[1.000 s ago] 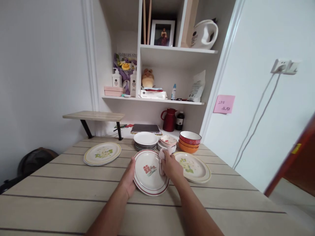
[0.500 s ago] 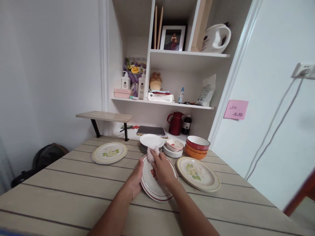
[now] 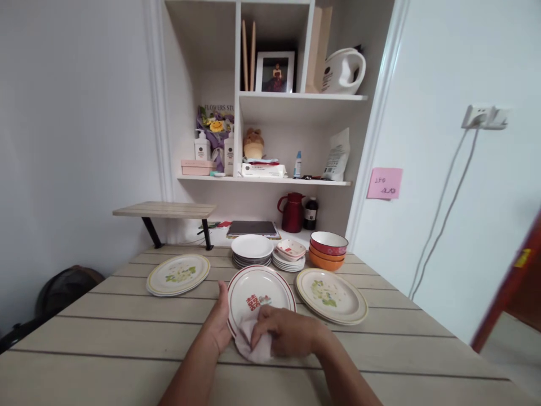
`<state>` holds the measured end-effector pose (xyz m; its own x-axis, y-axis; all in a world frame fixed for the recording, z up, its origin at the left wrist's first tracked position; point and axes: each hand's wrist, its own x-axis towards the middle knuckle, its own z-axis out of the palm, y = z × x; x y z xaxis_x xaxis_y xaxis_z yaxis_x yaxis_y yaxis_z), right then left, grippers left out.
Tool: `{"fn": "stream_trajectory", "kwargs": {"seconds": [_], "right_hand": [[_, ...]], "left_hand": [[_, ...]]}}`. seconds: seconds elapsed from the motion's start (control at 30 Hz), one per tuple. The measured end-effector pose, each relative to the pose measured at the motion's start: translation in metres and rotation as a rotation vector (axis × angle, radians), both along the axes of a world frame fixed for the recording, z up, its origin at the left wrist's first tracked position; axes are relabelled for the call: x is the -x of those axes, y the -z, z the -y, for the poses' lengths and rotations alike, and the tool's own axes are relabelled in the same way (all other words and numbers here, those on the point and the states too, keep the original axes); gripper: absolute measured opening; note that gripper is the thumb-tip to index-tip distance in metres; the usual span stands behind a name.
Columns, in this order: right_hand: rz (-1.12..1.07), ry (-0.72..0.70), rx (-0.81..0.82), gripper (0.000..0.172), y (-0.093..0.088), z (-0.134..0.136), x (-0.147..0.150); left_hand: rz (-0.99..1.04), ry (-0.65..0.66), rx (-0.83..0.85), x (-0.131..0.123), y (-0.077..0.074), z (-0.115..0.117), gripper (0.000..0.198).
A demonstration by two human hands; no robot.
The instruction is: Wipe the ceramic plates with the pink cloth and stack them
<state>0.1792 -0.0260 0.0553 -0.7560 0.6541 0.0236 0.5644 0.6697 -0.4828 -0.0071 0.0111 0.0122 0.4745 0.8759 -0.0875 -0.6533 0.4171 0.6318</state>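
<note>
A white plate (image 3: 279,287) with red rim lines and a red printed character lies in front of me, its far edge near the plate stack. My left hand (image 3: 218,321) grips its left rim, thumb pointing up along the edge and the other fingers hidden under it. My right hand (image 3: 291,331) presses a pale pinkish cloth (image 3: 253,338) onto the near rim, fingers bunched on it. Part of the cloth hangs over the plate's near edge.
Flower-patterned oval plates lie left (image 3: 177,274) and right (image 3: 332,296). Behind are a stack of white plates (image 3: 252,247), small dishes (image 3: 291,250) and stacked red and orange bowls (image 3: 328,251). A small raised wooden shelf (image 3: 164,210) stands back left.
My right hand has moved the cloth from the plate's far rim to its near rim. My left hand still holds the left edge. The camera view has shifted slightly right.
</note>
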Motion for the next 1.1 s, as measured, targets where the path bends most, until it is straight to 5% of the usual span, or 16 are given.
{"fn": "stream_trajectory", "kwargs": {"seconds": [0.2, 0.47, 0.73, 0.87, 1.1], "right_hand": [[0.023, 0.238, 0.012, 0.049, 0.001, -0.01, -0.034], [0.007, 0.798, -0.134, 0.047, 0.012, -0.029, -0.035], [-0.045, 0.969, -0.257, 0.048, 0.016, -0.054, -0.01], [0.012, 0.911, -0.368, 0.056, 0.011, -0.058, 0.009], [-0.007, 0.538, -0.398, 0.054, 0.009, -0.039, 0.045]], "left_hand": [[-0.065, -0.058, -0.003, 0.0, 0.003, -0.005, 0.068], [-0.178, -0.302, -0.035, -0.006, -0.01, 0.005, 0.058], [-0.183, -0.312, -0.082, -0.008, -0.009, 0.007, 0.057], [-0.126, -0.223, -0.081, -0.008, -0.008, 0.007, 0.06], [-0.001, -0.075, -0.076, -0.007, -0.002, 0.003, 0.065]]}}
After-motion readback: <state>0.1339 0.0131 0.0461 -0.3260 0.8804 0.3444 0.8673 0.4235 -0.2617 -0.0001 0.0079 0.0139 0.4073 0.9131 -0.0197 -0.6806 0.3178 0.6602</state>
